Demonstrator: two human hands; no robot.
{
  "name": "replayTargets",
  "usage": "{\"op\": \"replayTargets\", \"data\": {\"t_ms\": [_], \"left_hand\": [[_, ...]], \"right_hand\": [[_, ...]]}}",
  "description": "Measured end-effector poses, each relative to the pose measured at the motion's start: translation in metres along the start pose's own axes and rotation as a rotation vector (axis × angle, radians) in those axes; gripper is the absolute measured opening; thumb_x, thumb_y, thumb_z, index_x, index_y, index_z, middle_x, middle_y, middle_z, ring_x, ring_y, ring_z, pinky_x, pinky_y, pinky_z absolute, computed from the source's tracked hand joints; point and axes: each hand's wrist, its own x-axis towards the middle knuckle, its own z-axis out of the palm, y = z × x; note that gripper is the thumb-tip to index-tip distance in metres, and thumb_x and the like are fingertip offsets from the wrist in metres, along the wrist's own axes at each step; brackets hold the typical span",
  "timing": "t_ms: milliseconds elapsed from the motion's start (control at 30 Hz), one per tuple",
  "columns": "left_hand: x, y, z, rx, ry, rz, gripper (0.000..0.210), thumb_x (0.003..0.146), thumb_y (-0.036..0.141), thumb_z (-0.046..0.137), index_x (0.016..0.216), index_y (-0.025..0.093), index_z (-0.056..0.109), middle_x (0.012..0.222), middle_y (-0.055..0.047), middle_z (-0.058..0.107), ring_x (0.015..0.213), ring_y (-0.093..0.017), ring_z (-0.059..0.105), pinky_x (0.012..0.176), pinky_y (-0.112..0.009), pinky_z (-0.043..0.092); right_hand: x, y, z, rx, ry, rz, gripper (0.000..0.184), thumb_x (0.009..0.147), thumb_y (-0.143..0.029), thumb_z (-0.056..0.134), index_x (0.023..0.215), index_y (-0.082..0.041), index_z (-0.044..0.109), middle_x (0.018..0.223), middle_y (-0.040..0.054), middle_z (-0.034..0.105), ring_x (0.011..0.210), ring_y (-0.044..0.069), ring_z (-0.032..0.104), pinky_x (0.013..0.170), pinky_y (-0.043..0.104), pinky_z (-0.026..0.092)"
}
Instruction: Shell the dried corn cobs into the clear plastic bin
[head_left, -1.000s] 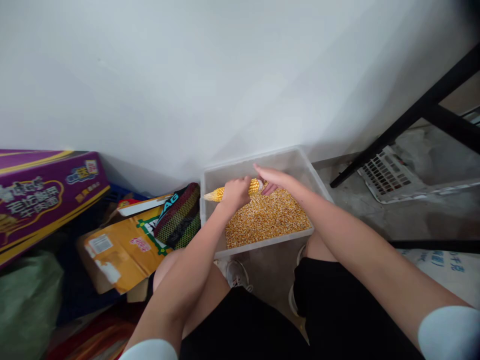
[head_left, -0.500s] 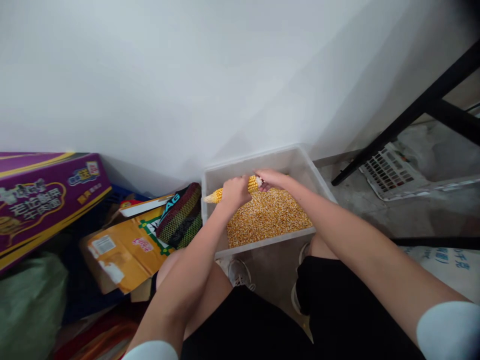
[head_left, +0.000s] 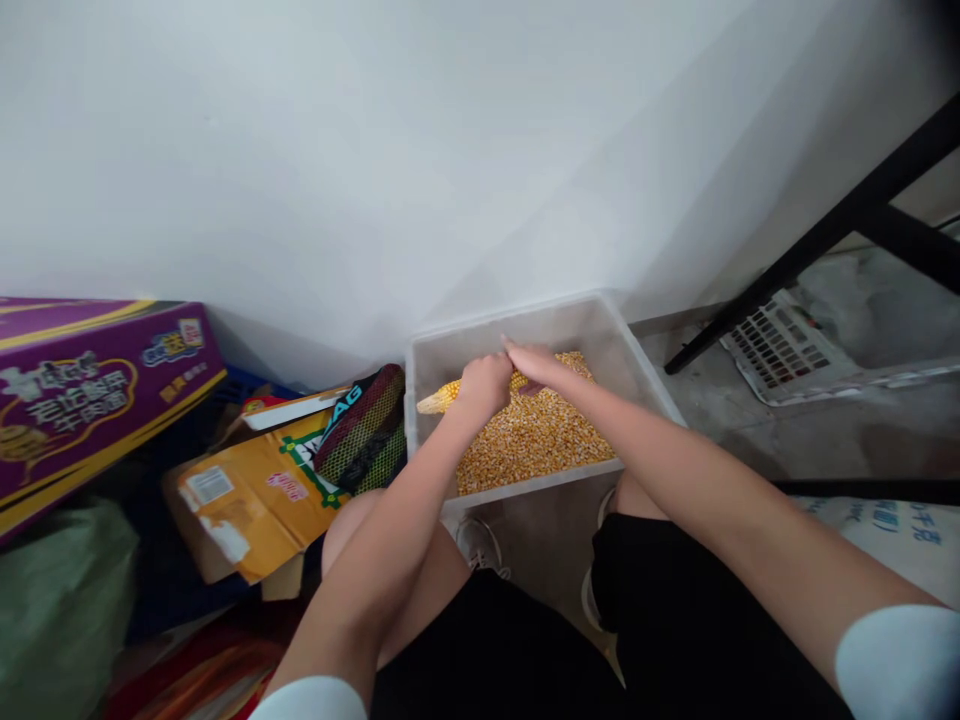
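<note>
My left hand (head_left: 486, 386) is wrapped around an ear of corn (head_left: 451, 392), whose pale tip sticks out to the left. My right hand (head_left: 537, 367) is at the other end of the ear, close against the left hand, with its thumb raised and its fingers curled at the cob. Most of the right end is covered by the hands, with a few yellow kernels showing between them. Below lies a heap of loose corn kernels (head_left: 534, 440) in a whitish plastic bin (head_left: 637, 360).
A purple carton (head_left: 105, 395), a torn yellow cardboard box (head_left: 262, 500) and a mesh bag (head_left: 367, 430) lie to the left. On the right are a black metal frame (head_left: 810, 245), a white plastic basket (head_left: 795, 350) and a white printed sack (head_left: 892, 535). A wall rises behind the bin.
My right hand has moved left along the ear toward the left hand, covering the bare end that showed before. The left hand has shifted slightly right with the ear.
</note>
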Motion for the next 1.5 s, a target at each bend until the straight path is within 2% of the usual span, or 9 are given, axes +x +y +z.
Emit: {"op": "replayTargets", "data": {"t_ms": [167,433,500,633,700,933,1067,1200,1500], "left_hand": [[0.0,-0.005,0.001,0.046,0.139,0.041,0.029,0.075,0.026,0.058,0.102,0.016,0.062,0.093,-0.014,0.067,0.089,-0.029,0.064,0.076,-0.037,0.051],[-0.001,-0.019,0.01,0.05,0.057,0.064,0.036,0.066,0.026,0.063,0.102,0.018,0.063,0.094,-0.013,0.067,0.087,-0.028,0.065,0.072,-0.035,0.052],[0.0,-0.021,0.012,0.05,0.05,0.056,0.038,0.065,0.026,0.064,0.101,0.017,0.063,0.094,-0.013,0.068,0.087,-0.029,0.065,0.07,-0.036,0.053],[0.001,-0.025,0.013,0.037,0.031,0.035,0.037,0.063,0.026,0.065,0.099,0.017,0.064,0.095,-0.013,0.068,0.086,-0.029,0.066,0.068,-0.035,0.053],[0.001,-0.025,0.013,0.032,0.016,0.017,0.038,0.063,0.027,0.066,0.099,0.017,0.064,0.095,-0.013,0.068,0.087,-0.028,0.065,0.069,-0.034,0.053],[0.005,-0.017,0.013,0.01,-0.005,-0.052,0.037,0.066,0.024,0.066,0.102,0.018,0.066,0.095,-0.013,0.069,0.088,-0.027,0.065,0.073,-0.033,0.053],[0.006,-0.011,0.015,-0.027,0.018,-0.074,0.038,0.067,0.024,0.066,0.105,0.019,0.065,0.096,-0.013,0.069,0.089,-0.027,0.065,0.074,-0.033,0.053],[0.003,-0.015,0.009,-0.044,0.032,-0.051,0.045,0.063,0.027,0.068,0.107,0.018,0.063,0.095,-0.013,0.069,0.088,-0.026,0.065,0.071,-0.031,0.052],[0.0,-0.03,0.004,-0.074,0.08,-0.056,0.041,0.062,0.033,0.068,0.098,0.016,0.061,0.095,-0.013,0.067,0.088,-0.026,0.064,0.069,-0.031,0.049]], "right_hand": [[-0.001,-0.004,0.004,-0.075,0.148,-0.091,0.062,0.092,-0.058,0.023,0.09,-0.01,0.061,0.079,0.0164,0.067,0.052,0.019,0.064,0.042,0.025,0.046],[0.017,0.016,-0.003,0.219,-0.337,0.029,0.049,0.093,-0.051,0.029,0.098,-0.012,0.058,0.077,0.0113,0.068,0.056,0.019,0.065,0.053,0.032,0.053],[0.021,0.02,-0.011,0.151,-0.262,0.054,0.051,0.09,-0.057,0.036,0.104,-0.012,0.057,0.088,0.0144,0.068,0.068,0.022,0.067,0.061,0.034,0.054],[0.026,0.018,-0.028,-0.23,0.236,-0.002,0.069,0.086,-0.069,0.031,0.097,-0.008,0.063,0.099,0.0234,0.064,0.096,0.032,0.063,0.077,0.039,0.05],[0.024,0.013,-0.03,-0.297,0.322,-0.009,0.078,0.085,-0.072,0.022,0.097,-0.008,0.065,0.099,0.0237,0.064,0.097,0.033,0.062,0.078,0.041,0.049],[0.002,-0.005,0.005,-0.061,-0.029,-0.01,0.067,0.086,-0.068,0.027,0.114,-0.015,0.057,0.108,0.0187,0.062,0.068,0.023,0.063,0.054,0.033,0.051],[-0.005,-0.01,0.016,0.136,-0.072,0.018,0.068,0.086,-0.069,0.024,0.117,-0.016,0.054,0.119,0.0187,0.055,0.074,0.021,0.061,0.054,0.029,0.051],[-0.004,-0.015,-0.007,0.273,-0.166,0.079,0.078,0.087,-0.068,0.005,0.107,-0.017,0.06,0.1,0.0145,0.061,0.075,0.02,0.059,0.06,0.031,0.05],[-0.038,-0.026,-0.08,0.314,-0.102,-0.266,0.07,0.09,-0.063,0.012,0.12,-0.016,0.054,0.103,0.0148,0.061,0.098,0.024,0.057,0.081,0.035,0.046]]}}
